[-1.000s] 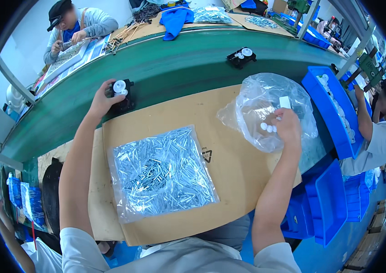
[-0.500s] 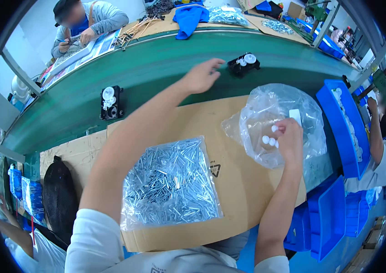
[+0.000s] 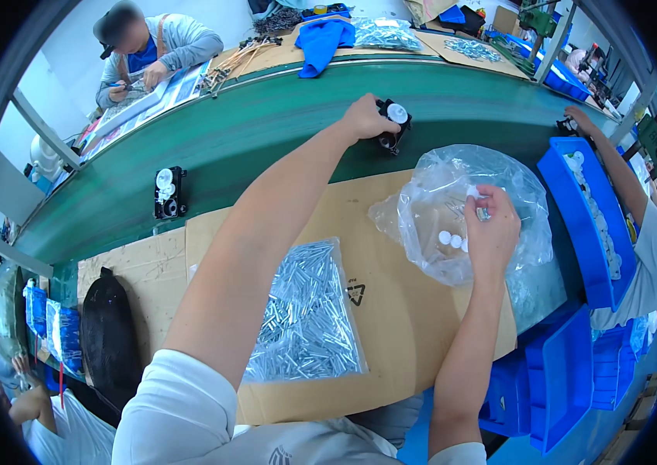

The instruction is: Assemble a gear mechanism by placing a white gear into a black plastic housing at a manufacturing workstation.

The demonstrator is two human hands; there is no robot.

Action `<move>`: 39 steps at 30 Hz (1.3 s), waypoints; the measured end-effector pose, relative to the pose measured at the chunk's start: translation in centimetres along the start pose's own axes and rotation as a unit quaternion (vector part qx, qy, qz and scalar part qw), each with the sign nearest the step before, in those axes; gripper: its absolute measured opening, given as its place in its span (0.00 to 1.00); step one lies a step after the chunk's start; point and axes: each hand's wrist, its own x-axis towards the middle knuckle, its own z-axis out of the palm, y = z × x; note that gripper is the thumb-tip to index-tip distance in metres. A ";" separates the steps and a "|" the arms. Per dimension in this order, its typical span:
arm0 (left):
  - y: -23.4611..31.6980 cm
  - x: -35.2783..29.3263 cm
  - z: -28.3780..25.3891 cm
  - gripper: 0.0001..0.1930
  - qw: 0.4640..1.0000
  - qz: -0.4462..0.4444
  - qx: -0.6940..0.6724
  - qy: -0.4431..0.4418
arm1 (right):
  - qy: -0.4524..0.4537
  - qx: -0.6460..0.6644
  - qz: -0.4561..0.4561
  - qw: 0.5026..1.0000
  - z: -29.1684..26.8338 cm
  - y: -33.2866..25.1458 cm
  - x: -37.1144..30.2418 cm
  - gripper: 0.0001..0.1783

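My left hand (image 3: pixel 368 119) is closed on the edge of a black plastic housing (image 3: pixel 388 144) with white gears on it, over the green belt. In my right hand (image 3: pixel 496 226), a small white plastic gear (image 3: pixel 473 191) is pinched at the fingertips. Something small and shiny shows by those fingers, too small to name. That hand is over the open clear plastic bag (image 3: pixel 431 167), where several white gears (image 3: pixel 455 240) lie. A flat clear bag of metal pins (image 3: pixel 309 318) rests on the cardboard, partly hidden by my left forearm.
Another black housing with white gears (image 3: pixel 167 192) sits on the green belt (image 3: pixel 266 124) at left. Blue bins (image 3: pixel 557 167) stand at right. A co-worker's hand (image 3: pixel 579 118) reaches to the belt at far right. A black elongated object (image 3: pixel 107 333) lies at left. Across the belt sits another person (image 3: pixel 158 54).
My left hand has moved right and taken hold of the black housing. My right hand has lifted slightly with a white gear. The left housing has shifted left; a co-worker's arm now reaches the belt.
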 end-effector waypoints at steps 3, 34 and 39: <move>0.0 -5.6 -2.9 0.47 0.989 0.009 -0.137 0.051 | 0.012 0.047 -0.048 0.998 -0.4 -1.1 -0.3 0.12; -5.2 -36.4 -8.1 0.46 0.939 0.134 -0.287 0.137 | -0.250 0.393 -0.200 0.862 5.1 -17.0 -12.7 0.08; -5.4 -36.4 -8.1 0.44 0.939 0.125 -0.247 0.202 | -0.252 0.407 -0.233 0.847 4.8 -17.5 -13.0 0.07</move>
